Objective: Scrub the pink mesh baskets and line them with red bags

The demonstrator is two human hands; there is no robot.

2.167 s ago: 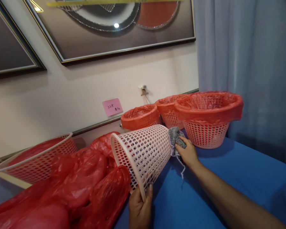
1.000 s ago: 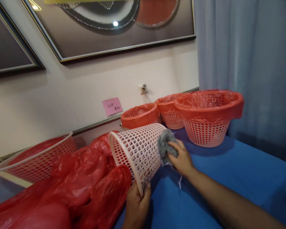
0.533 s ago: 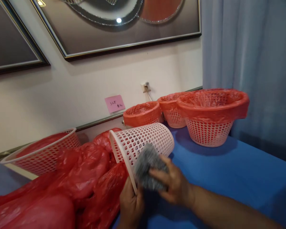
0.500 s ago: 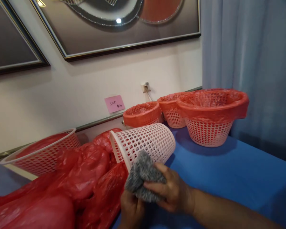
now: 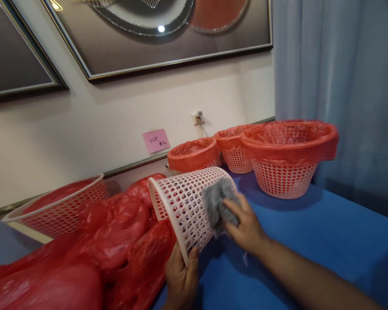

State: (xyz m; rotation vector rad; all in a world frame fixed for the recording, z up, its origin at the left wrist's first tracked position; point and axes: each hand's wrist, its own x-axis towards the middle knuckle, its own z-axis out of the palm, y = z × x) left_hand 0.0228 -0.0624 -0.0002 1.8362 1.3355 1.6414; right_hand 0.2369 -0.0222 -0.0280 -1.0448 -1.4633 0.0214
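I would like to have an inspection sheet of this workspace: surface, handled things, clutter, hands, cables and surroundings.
Surface: blue tabletop, seen mostly at the right.
Handled things: pale perforated basket, tipped on its side, mouth to the left; grey cloth against its outer side.
Clutter: heap of red plastic bags beside that mouth; white-rimmed basket at far left, red inside; three red-lined baskets standing farther back.
Hands: left hand grips the tipped basket's rim; right hand holds the cloth, slightly blurred.
Cables: thin cord below the wall socket; lower end hidden.
Surroundings: pink note, framed pictures, blue-grey curtain at right.
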